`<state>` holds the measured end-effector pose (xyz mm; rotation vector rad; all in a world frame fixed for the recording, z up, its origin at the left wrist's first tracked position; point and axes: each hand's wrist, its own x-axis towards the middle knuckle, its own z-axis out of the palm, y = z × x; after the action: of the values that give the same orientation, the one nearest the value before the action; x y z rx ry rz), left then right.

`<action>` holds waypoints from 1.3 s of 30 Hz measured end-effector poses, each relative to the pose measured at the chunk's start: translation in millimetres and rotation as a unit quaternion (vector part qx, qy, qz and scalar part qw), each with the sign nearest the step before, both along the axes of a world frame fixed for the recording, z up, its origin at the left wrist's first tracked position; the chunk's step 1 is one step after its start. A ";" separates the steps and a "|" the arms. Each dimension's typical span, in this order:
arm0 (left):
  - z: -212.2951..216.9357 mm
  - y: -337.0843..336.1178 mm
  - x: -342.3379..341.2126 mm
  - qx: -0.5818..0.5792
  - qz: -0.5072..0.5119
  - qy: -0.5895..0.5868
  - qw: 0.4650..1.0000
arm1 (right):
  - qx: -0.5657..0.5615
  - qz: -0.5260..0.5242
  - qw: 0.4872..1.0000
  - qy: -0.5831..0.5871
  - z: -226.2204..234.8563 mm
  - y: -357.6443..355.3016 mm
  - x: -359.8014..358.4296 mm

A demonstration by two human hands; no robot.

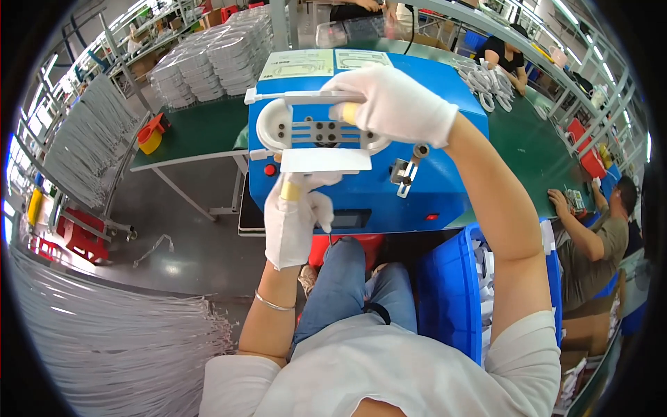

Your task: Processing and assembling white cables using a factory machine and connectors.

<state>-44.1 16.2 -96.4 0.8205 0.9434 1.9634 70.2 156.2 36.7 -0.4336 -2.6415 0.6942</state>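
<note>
A blue machine [424, 187] stands in front of me with a dark winding fixture [323, 132] on its face. A white cable [271, 128] is looped around that fixture. My right hand [396, 104], in a white glove, grips the cable's white end [292, 97] along the top of the fixture. My left hand [295, 215], also gloved, holds a flat white card [325, 160] just under the fixture.
A blue bin [451, 299] with white pieces sits at my right knee. Bundles of white cables hang at lower left [104, 333] and on a rack at left [83, 139]. Bagged cables [208, 59] are stacked on the green table [201, 132]. Another person [597, 236] works at right.
</note>
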 end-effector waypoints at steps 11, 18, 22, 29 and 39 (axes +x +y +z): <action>18.1 1.9 32.2 0.087 0.010 0.011 0.996 | 0.176 -0.041 0.981 -0.070 8.3 -19.3 7.6; 40.2 2.9 -3.5 0.291 -0.162 0.110 0.936 | 0.179 0.036 0.983 0.004 40.9 -25.5 25.7; 87.1 -8.3 32.7 0.136 -0.009 0.315 0.939 | 0.500 -0.012 0.866 -0.015 68.5 35.6 46.2; 15.6 -58.5 1.2 -0.107 -0.097 0.370 0.918 | -0.224 -0.458 0.834 0.213 -26.6 144.9 270.1; -18.1 -57.2 10.8 -0.219 -0.144 0.351 0.899 | -0.103 -0.624 0.698 -0.335 -287.3 70.5 406.6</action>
<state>-33.3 -41.1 -114.6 1.3352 1.5031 1.1216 476.9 226.7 -250.6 -2.5740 -1.9289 0.3264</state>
